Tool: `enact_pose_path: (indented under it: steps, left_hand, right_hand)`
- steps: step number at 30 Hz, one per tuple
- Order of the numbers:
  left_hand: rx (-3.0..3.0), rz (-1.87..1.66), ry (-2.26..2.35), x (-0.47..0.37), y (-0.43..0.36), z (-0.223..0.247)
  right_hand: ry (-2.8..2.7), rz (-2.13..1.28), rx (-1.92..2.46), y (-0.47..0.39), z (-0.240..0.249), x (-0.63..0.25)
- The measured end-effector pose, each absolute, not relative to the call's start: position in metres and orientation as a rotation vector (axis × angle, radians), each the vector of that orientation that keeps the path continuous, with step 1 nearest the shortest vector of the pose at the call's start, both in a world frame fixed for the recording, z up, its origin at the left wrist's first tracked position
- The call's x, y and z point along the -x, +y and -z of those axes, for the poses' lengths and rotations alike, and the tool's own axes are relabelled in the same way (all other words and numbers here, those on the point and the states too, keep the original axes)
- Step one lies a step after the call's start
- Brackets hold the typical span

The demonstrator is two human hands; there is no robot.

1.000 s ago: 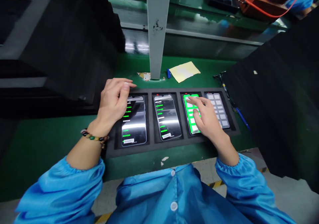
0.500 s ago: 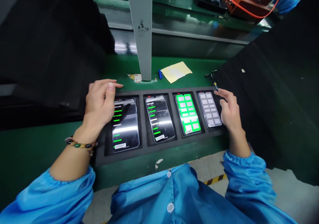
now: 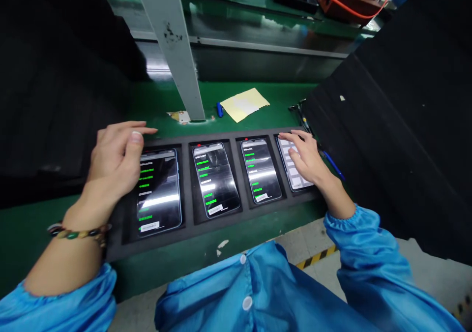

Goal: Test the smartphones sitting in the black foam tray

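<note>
Several smartphones lie face up in a row, each in its own recess of a dark foam tray (image 3: 187, 184). My left hand (image 3: 117, 157) is at the tray's left end, fingers extended, partly covering the leftmost phone (image 3: 160, 192); nothing is in it. The second phone (image 3: 217, 179) and the third phone (image 3: 261, 172) show dark screens with green and white text lines. Over the rightmost phone (image 3: 289, 157), whose screen has pale blocks, my right hand (image 3: 304, 156) spreads its fingers, holding nothing. Whether a fingertip touches the glass I cannot tell.
Behind the tray are a yellow paper (image 3: 245, 105), a blue cap (image 3: 220, 109) and a grey post (image 3: 173, 46). A blue pen (image 3: 334, 165) lies right of the tray. Black panels (image 3: 398, 125) flank the green bench (image 3: 162, 260) on both sides.
My right hand has moved left from the tray's right edge to over the rightmost phone. The third phone's screen went from green with pale blocks to dark with text. The view shifted.
</note>
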State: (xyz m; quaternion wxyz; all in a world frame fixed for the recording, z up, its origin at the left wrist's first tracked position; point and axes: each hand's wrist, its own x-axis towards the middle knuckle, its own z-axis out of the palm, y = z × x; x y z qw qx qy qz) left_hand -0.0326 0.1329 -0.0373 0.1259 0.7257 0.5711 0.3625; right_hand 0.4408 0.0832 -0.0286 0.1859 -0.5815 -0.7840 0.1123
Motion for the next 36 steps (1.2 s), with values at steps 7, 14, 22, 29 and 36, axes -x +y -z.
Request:
enact_pose_path:
  steps: [7, 14, 22, 29, 36]
  left_hand:
    - [-2.111, -1.007, 1.697, 0.031, 0.131, 0.036]
    - [-2.104, -0.979, 1.71, 0.029, 0.131, 0.033]
    - [-2.101, -0.947, 1.744, 0.031, 0.132, 0.034]
    - [-2.144, -0.915, 1.739, 0.031, 0.133, 0.034]
    - [-2.152, -0.894, 1.741, 0.032, 0.132, 0.034]
  right_hand:
    - [-2.278, -0.262, 1.61, 0.063, 0.027, -0.439]
    - [-2.294, -0.236, 1.57, -0.011, 0.026, -0.439]
    - [-2.224, -0.234, 1.611, -0.055, 0.028, -0.439]
    - [-2.095, -0.202, 1.711, -0.07, 0.034, -0.451]
    - [-1.955, -0.11, 1.886, -0.07, 0.034, -0.465]
